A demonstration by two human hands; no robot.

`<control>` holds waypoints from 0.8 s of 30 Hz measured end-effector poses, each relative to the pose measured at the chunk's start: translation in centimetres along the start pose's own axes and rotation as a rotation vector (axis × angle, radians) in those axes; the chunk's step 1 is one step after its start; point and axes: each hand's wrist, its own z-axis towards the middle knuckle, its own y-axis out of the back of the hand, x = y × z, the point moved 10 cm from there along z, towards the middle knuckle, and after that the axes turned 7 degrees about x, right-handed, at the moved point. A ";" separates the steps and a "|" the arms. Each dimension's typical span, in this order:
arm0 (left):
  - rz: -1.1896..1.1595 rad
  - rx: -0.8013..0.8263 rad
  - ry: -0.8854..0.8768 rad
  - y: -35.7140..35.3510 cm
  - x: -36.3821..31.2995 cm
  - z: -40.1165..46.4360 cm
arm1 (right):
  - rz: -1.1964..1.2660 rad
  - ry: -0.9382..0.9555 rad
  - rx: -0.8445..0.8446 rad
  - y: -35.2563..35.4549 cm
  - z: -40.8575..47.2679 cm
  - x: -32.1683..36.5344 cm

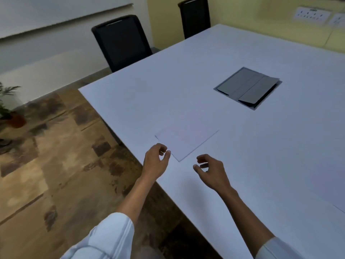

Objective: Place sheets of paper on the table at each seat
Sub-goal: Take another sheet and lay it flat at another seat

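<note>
A white sheet of paper [186, 142] lies flat on the white table [242, 146], near its front-left edge. My left hand [155, 161] hovers just beside the sheet's near-left corner, fingers curled but apart, holding nothing. My right hand [211, 171] hangs a little below the sheet's near corner, fingers loosely spread and empty. The edge of another sheet [339, 209] shows at the far right of the table.
A grey cable hatch [248, 87] is set in the table's middle, its flap slightly raised. Two black chairs [122, 42] [195, 16] stand at the far side. Wall sockets [310, 14] are on the yellow wall. A potted plant [8, 107] stands on the patterned floor at left.
</note>
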 end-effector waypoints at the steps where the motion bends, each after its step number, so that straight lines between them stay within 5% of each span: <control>1: 0.015 0.034 0.001 -0.4 1.2 2.4 | -0.007 -0.030 -0.019 -0.7 1.3 -0.4; 14: 0.377 0.558 0.035 -8.2 12.3 23.2 | 0.014 -0.600 -0.247 -8.6 10.3 -7.8; 24: 0.306 0.664 0.065 -8.6 13.3 26.6 | 0.279 -0.848 -0.481 -10.6 11.9 -8.4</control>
